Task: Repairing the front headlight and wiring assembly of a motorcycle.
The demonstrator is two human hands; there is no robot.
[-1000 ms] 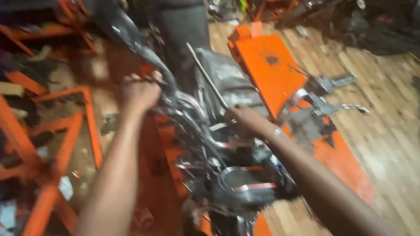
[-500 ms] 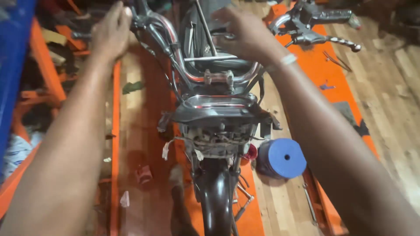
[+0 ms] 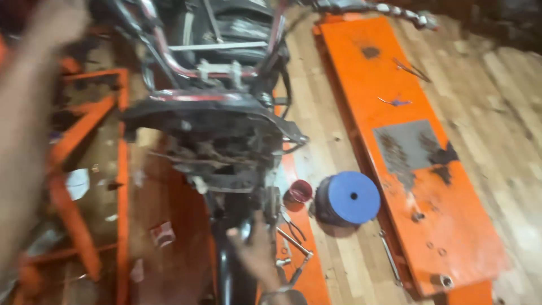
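Head view, looking down the tail of a stripped motorcycle (image 3: 214, 135) standing on an orange lift ramp (image 3: 299, 277), its rear wheel (image 3: 234, 271) running off the bottom edge of the picture. The right hand (image 3: 257, 254) is low, against the wheel and just beside a small cluster of hand tools (image 3: 293, 243) lying on the ramp's right edge; fingers look curled, but the blur hides whether they pinch anything (I cannot tell). The left hand (image 3: 56, 22) is up in the top left corner, smeared by motion, grip unreadable too.

The bike reads as heavy and rigid, all steel tube and greasy casting, so expect slick spots. My judgement: the chrome grab rail (image 3: 217, 70) across the back frame is the sound place to hold; the dangling wiring under the tail is soft and easily damaged, not a handle.

Just right of the ramp on the wooden floor (image 3: 497, 101), a blue disc-shaped part (image 3: 350, 197) and a small red cup (image 3: 300, 191) sit touching or nearly so. A second orange ramp (image 3: 418, 169) lies alongside, paint worn bare near its middle.
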